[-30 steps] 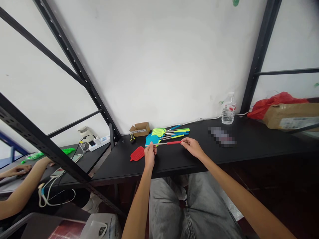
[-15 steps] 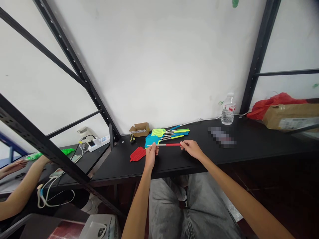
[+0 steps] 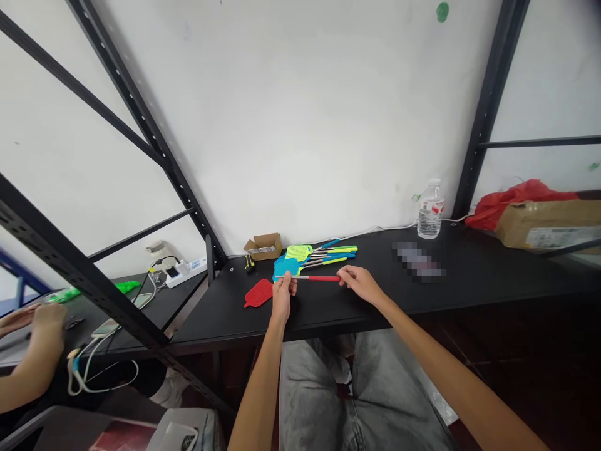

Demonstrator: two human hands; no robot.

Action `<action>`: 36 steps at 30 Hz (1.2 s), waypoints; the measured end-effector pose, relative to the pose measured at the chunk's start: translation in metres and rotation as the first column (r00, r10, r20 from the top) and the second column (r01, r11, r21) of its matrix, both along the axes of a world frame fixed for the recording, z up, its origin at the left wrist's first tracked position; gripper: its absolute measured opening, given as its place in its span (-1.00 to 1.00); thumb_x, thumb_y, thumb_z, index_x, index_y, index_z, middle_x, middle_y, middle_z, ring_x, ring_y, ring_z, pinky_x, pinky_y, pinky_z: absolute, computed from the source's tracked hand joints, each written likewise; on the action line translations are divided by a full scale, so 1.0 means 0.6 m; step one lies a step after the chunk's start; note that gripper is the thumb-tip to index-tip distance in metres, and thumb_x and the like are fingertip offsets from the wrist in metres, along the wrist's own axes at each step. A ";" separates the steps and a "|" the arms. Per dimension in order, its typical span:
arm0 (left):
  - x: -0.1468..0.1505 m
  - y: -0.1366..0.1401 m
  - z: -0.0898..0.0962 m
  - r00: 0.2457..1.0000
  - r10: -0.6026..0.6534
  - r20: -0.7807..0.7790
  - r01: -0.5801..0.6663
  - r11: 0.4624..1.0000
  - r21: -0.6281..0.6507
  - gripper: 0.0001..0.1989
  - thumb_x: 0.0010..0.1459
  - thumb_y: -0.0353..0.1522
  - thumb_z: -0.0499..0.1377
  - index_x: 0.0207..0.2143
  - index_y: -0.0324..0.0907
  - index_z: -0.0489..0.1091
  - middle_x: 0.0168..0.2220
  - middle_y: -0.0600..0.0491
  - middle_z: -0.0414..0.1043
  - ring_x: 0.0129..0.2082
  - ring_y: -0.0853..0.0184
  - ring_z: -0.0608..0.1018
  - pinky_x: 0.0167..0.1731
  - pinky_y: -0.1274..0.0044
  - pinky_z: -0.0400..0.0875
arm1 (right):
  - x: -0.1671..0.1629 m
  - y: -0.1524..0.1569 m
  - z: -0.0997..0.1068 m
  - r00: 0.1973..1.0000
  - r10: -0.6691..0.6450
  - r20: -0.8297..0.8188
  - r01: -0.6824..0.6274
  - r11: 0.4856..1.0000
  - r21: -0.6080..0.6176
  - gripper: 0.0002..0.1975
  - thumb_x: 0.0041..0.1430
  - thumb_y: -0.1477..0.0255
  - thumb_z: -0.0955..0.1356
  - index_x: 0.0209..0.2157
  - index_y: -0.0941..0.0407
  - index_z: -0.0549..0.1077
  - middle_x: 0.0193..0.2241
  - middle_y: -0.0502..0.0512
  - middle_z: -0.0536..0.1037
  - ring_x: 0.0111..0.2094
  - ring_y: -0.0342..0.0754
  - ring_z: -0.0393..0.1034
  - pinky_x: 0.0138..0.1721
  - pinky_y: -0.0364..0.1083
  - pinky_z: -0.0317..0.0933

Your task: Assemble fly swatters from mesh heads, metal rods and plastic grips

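Note:
A fly swatter handle (image 3: 323, 278) with a red grip and a thin metal rod lies level between my hands, above the black table. My left hand (image 3: 283, 292) pinches the rod near its left end. Closed round the right end of the red grip is my right hand (image 3: 360, 282). A loose red mesh swatter head (image 3: 258, 293) rests on the table, just left of my left hand. Behind my hands lies a pile of fly swatters (image 3: 328, 255) with metal rods and blue and yellow-green grips. A blue swatter head (image 3: 285, 267) and a yellow-green one (image 3: 298, 252) top the pile.
An opened cardboard box (image 3: 263, 246) and a small black and yellow object (image 3: 249, 264) stand behind left. Right are a water bottle (image 3: 430, 212), a blurred-out item (image 3: 419, 262) and a large carton (image 3: 547, 222). Another person's arms (image 3: 40, 351) work at the left table.
The red-gripped handle and both my hands have shifted very slightly left. At the far left, the other person's arm has drawn back leftward.

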State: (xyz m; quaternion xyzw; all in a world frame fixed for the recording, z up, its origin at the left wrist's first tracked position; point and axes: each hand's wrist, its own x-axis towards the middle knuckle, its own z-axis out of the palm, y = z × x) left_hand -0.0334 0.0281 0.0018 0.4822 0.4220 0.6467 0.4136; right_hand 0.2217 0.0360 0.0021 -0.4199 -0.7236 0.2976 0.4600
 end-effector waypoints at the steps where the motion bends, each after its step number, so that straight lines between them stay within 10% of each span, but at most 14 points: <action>1: -0.001 0.001 -0.001 1.000 0.016 0.014 -0.016 1.000 0.003 -0.50 0.08 0.04 0.17 -0.54 -0.24 0.35 -0.66 0.16 0.15 -0.66 0.51 0.22 -0.63 0.61 0.08 | 0.000 0.001 -0.002 1.000 0.017 -0.018 -0.017 1.000 -0.008 -0.65 0.23 0.12 0.24 -0.26 0.08 0.51 -0.43 0.04 0.60 -0.41 -0.05 0.49 -0.34 -0.12 0.29; 36: 0.000 -0.002 -0.001 0.998 -0.010 -0.062 0.010 1.000 -0.009 -0.52 0.07 0.02 0.18 -0.53 -0.24 0.36 -0.66 0.16 0.17 -0.64 0.49 0.21 -0.60 0.59 0.06 | -0.002 0.006 -0.011 0.997 0.081 0.008 -0.081 0.997 -0.012 -0.80 0.09 0.25 0.37 -0.32 0.08 0.44 -0.40 0.02 0.55 -0.42 -0.10 0.40 -0.35 -0.12 0.23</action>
